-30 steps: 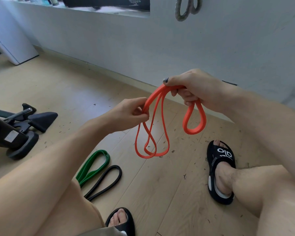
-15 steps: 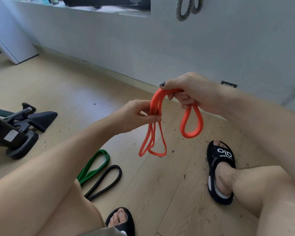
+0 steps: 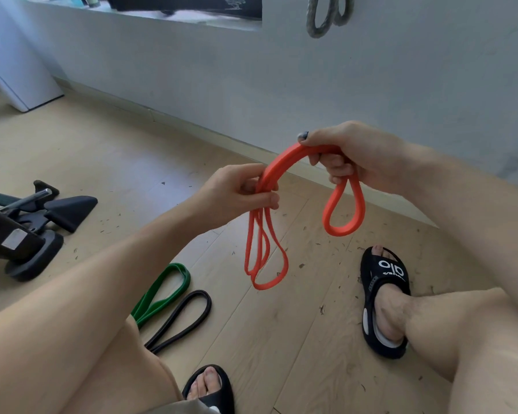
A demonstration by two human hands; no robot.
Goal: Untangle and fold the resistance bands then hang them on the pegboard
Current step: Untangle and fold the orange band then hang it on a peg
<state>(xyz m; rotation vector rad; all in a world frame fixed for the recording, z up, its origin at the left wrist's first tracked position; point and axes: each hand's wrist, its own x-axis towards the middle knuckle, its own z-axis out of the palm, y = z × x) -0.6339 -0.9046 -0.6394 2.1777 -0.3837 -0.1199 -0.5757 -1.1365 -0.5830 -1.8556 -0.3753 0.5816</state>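
Since half a second ago the two hands have drawn slightly closer together, and the strands of the orange band (image 3: pixel 284 171) between them now lie gathered into one tight, flat bundle arching from hand to hand, where earlier they were looser. The loops hanging below the left hand have narrowed and hang longer and closer together.

The left hand (image 3: pixel 237 192) grips the bundled strands with fingers curled round them and the thumb pressed across the front. The right hand (image 3: pixel 350 156) holds the other end, its fingers curled under the band and the forefinger laid along the top. From the right hand a short rounded loop hangs down; from the left hand several thin elongated loops hang above the floor. The band is held in the air in the middle of the scene, above the wooden floor (image 3: pixel 102 150).

The orange band is a flat, smooth, matte rubber strip. On the floor to the near left lie a green band (image 3: pixel 162 291), a flat, wider strip folded into a long narrow loop, and just to its right a thinner black band (image 3: pixel 186 318), also a long oval; both are partly hidden by the left forearm. On the pale wall at the far top hang two grey looped bands (image 3: pixel 322 19). The floor is light plank, scattered with small dark flecks. Black slide sandals (image 3: pixel 383 297) are on both feet.
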